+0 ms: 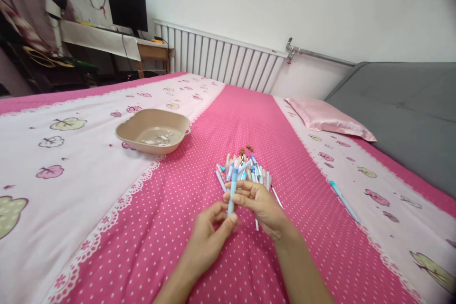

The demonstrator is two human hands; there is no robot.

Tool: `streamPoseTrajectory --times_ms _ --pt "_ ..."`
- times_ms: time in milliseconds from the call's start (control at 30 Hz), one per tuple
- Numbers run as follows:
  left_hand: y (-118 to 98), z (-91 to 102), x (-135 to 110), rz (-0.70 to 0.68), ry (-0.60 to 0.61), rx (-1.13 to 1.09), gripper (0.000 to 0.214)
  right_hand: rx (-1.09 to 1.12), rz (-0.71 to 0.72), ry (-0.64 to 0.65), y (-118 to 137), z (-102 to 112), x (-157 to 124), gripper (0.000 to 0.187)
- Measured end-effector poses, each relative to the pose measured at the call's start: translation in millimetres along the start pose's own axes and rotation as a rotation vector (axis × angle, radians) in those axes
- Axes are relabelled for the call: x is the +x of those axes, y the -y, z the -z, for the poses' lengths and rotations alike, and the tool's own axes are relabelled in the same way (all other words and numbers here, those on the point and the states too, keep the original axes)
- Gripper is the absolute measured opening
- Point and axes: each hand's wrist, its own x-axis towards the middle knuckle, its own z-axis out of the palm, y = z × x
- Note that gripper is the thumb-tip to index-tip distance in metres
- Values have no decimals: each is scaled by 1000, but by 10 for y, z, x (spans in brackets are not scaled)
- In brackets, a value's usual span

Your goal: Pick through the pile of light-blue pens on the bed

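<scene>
Both of my hands hold one light blue pen (232,192) upright over the pink dotted bedspread. My left hand (210,235) pinches its lower end between thumb and fingers. My right hand (260,204) wraps its fingers round the middle of the pen. Just beyond the hands lies a pile of several pens (244,168) in blue, pink and white. A single blue pen (344,201) lies apart on the bed to the right.
A beige basin (153,130) with small scraps inside sits on the bed at the left. A pink pillow (329,118) lies at the back right beside a grey headboard (402,104). A white radiator (221,57) and a desk with a monitor (127,9) stand behind.
</scene>
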Motion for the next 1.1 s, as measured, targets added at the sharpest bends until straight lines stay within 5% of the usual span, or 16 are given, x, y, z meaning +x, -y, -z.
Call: streamPoseTrajectory --times_ms 300,767,933,1100 --pt "-69 10 -87 17 160 -61 40 55 -24 92 17 15 -44 35" --pt "26 23 4 15 24 196 42 -79 -24 -11 20 -37 -37 42" --pt "38 31 32 46 -30 142 38 -209 44 -182 24 88 21 41" --pt "65 33 58 104 -87 100 37 -714 97 -597 -7 553 48 37"
